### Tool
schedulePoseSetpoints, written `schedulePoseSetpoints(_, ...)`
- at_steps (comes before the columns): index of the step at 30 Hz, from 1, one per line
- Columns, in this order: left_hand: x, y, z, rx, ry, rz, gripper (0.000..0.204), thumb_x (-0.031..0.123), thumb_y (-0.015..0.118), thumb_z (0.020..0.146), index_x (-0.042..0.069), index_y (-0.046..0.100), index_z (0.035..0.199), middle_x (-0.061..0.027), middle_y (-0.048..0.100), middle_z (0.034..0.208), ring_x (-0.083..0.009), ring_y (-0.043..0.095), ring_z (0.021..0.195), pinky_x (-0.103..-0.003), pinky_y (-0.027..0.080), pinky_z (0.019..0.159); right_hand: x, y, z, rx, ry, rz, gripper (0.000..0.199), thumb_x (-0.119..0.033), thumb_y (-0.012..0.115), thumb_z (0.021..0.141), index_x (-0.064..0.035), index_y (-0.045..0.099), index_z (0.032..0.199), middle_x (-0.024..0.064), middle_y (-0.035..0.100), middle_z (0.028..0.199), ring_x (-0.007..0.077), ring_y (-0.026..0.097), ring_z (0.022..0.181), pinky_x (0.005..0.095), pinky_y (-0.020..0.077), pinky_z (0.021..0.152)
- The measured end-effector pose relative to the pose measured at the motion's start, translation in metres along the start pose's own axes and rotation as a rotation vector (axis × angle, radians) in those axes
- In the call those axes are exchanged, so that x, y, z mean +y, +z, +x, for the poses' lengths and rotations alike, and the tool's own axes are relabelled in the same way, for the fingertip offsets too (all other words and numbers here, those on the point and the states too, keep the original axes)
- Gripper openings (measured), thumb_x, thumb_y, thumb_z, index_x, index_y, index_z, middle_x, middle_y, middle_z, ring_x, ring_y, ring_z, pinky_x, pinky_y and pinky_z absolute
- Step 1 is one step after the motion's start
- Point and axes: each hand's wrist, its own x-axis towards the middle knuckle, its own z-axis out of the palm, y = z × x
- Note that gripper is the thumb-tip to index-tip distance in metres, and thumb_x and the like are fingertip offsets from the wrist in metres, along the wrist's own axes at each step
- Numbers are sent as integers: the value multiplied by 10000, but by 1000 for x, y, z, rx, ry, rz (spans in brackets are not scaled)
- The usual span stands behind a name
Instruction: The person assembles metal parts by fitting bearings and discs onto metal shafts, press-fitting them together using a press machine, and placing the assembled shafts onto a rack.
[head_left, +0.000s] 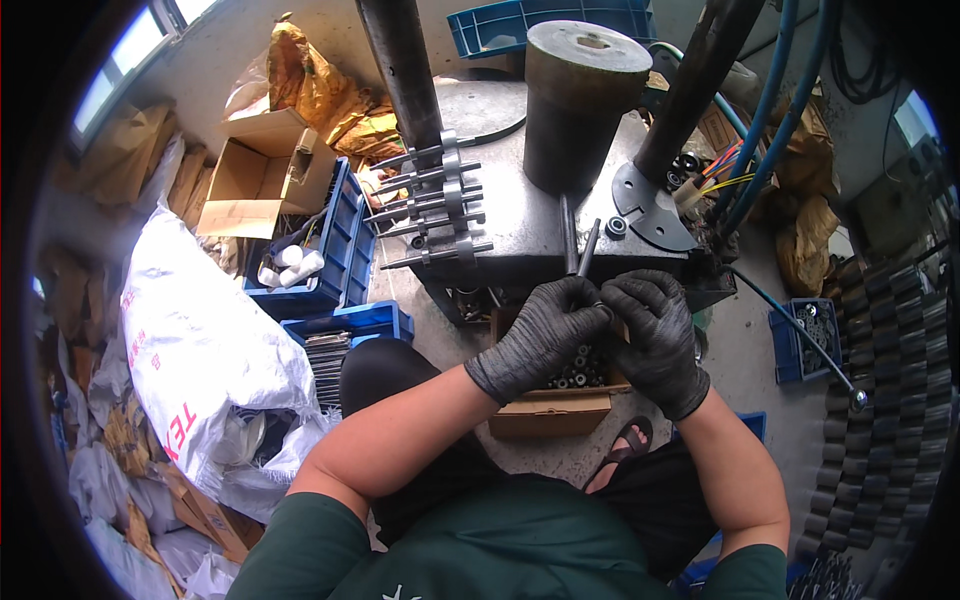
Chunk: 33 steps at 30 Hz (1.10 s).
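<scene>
My left hand (545,335), in a grey glove, is closed at the front edge of the metal bench, with a slim metal rod (590,247) rising from its fingers. Beside that rod a darker rod (570,235) reaches from the bench to the same fingers; whether it is held too, I cannot tell. My right hand (655,335), gloved alike, is pinched close against the left fingertips; what it grips is hidden. A small ring-shaped bearing (616,228) lies on the bench beyond the hands. Under them, a cardboard box (550,415) holds several bearings (580,372).
A thick steel cylinder (575,120) stands above the bench (500,160) between two dark posts (402,75). Several shafts with discs (455,205) lie at its left. Blue crates (350,240) and a white sack (205,340) stand left; a small blue bin (805,340) stands right.
</scene>
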Motion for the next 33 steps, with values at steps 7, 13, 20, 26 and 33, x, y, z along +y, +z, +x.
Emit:
schedulePoseSetpoints(7,-2,-3,-1,-27,-19,-140,263,220,755,913,5,687,1048,-48,681,985,-121,633,948,-300,544,874,0,-1,2,13,-48,-50,470,-196,867,687,-51,708,1104,88,699,987,313,672,931,460,542,852)
schedulePoseSetpoints(13,-3,-8,0,-42,-11,-122,255,210,750,920,1,686,1051,-48,682,980,-124,639,941,-299,550,875,-5,-2,7,16,-67,-99,464,-190,857,679,-46,705,1093,89,694,971,311,671,909,459,540,830)
schedulePoseSetpoints(20,-2,-8,-1,-24,-53,-120,283,225,739,949,-13,691,1094,-61,696,992,-127,652,951,-300,553,886,-2,-2,5,-14,-54,-107,415,-180,849,732,-33,701,1091,100,690,987,308,676,885,455,545,817)
schedulePoseSetpoints(26,7,3,-11,26,85,-187,337,171,647,1021,17,631,1320,-102,695,1159,-176,673,1107,-305,524,994,11,8,-14,80,910,865,264,-270,738,971,-45,711,1107,67,712,1013,208,690,828,357,585,776)
schedulePoseSetpoints(33,5,21,-14,-38,361,196,407,32,483,1047,63,557,1446,-110,678,1279,-191,664,1181,-318,508,1038,47,7,-27,310,1197,1900,312,-401,668,1015,-92,686,1051,85,709,933,240,695,892,408,586,844)
